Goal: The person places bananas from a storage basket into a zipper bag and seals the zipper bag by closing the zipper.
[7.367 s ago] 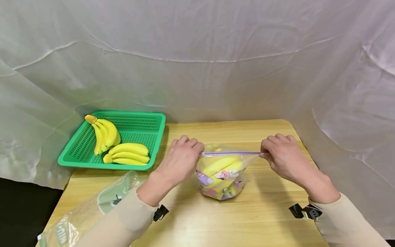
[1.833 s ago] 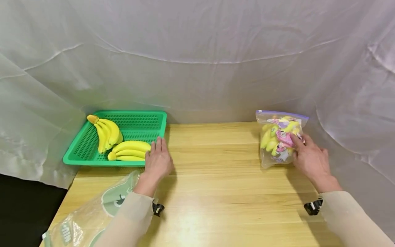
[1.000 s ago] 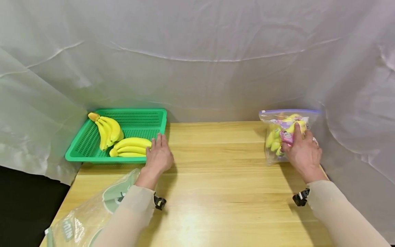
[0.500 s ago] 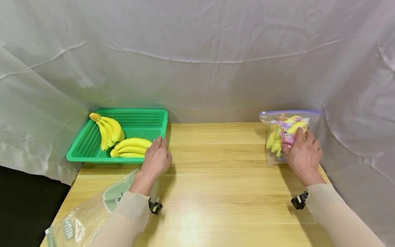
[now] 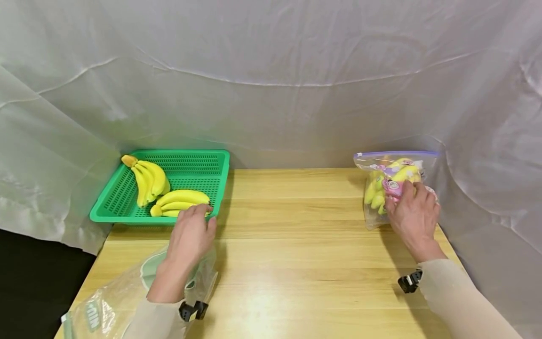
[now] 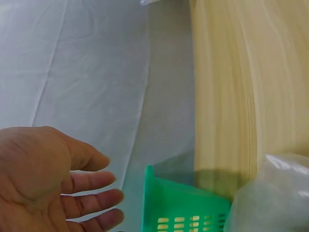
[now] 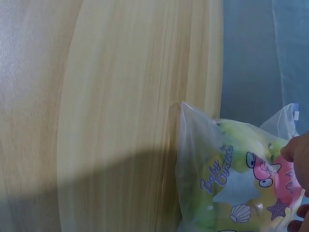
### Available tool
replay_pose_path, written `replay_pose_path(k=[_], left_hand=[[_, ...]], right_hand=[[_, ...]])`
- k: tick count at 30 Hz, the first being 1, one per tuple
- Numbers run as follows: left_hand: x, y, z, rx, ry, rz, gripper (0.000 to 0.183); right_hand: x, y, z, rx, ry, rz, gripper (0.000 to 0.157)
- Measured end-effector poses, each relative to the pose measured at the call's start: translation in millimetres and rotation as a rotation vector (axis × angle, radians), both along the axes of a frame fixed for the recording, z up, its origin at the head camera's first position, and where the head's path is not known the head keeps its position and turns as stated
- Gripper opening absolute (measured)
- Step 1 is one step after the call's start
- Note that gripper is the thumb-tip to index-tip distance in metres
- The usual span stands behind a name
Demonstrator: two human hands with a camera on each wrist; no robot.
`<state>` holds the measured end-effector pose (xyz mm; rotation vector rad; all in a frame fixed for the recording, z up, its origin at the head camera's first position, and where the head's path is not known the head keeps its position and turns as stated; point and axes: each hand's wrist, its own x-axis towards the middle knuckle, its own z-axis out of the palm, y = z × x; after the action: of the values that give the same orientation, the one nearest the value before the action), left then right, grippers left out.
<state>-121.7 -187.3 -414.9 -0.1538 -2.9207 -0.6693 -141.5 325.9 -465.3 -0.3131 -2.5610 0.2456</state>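
Note:
In the head view, my left hand (image 5: 192, 238) is just in front of the green basket (image 5: 195, 219), fingertips near the closer banana bunch (image 5: 179, 200). The left wrist view shows this hand's fingers (image 6: 94, 203) spread loosely and holding nothing. A second banana bunch (image 5: 148, 181) leans on the basket's left wall. My right hand (image 5: 417, 216) rests against a clear zip bag (image 5: 391, 186) at the table's back right, which has a purple top strip, cartoon prints and yellow bananas inside. In the right wrist view, only the thumb and some fingertips show beside the bag (image 7: 241, 179).
A large clear bag (image 5: 123, 287) with green print lies at the front left, partly under my left forearm. The wooden table (image 5: 292, 254) ends at a grey curtain (image 5: 292, 117) behind and to the right. A dark area (image 5: 38, 278) lies beyond its left edge.
Earlier, both hands gripped the zip bag's strip mid-table; the bag now stands at the back right. Over the last half second, my left hand has moved left and toward me from the basket's right corner.

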Motion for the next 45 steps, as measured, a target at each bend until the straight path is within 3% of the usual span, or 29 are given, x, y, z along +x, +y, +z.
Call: replay_pose_path(k=[8, 12, 16, 18, 21, 24, 30, 39, 45], left_hand=[[29.7, -22.5, -5.0, -0.035, -0.076, 0.024, 0.030], [40.6, -32.0, -14.4, -0.096, -0.227, 0.022, 0.040], [47.8, -35.7, -31.2, -0.121, -0.407, 0.013, 0.058], [50.5, -35.1, -41.0, -0.111, -0.443, -0.005, 0.064], [54.1, -30.6, -51.3, -0.099, -0.441, -0.046, 0.065], [55.3, -20.0, -55.7, -0.085, -0.438, -0.077, 0.065], [56.3, 10.0, -57.3, -0.026, -0.463, -0.133, 0.064], [59.4, 51.7, -59.6, 0.006, -0.436, -0.290, 0.062], [55.3, 77.3, -63.3, -0.019, -0.439, -0.393, 0.062]], right_hand=[[0.2, -4.9, -4.6, 0.038, 0.121, 0.054, 0.049], [0.2, -6.1, -7.8, 0.005, 0.093, 0.076, 0.054], [1.0, -6.5, -10.7, -0.010, 0.070, 0.076, 0.057], [1.5, -6.9, -12.0, -0.005, 0.085, 0.079, 0.057], [2.0, -9.1, -13.6, 0.018, 0.133, 0.084, 0.058], [3.3, -12.6, -12.7, 0.004, 0.105, 0.069, 0.059], [5.5, -18.7, -8.3, -0.030, -0.010, 0.059, 0.059], [5.7, -19.9, -8.7, -0.033, -0.022, 0.074, 0.057], [5.4, -19.5, -8.9, -0.017, 0.004, 0.081, 0.058]])
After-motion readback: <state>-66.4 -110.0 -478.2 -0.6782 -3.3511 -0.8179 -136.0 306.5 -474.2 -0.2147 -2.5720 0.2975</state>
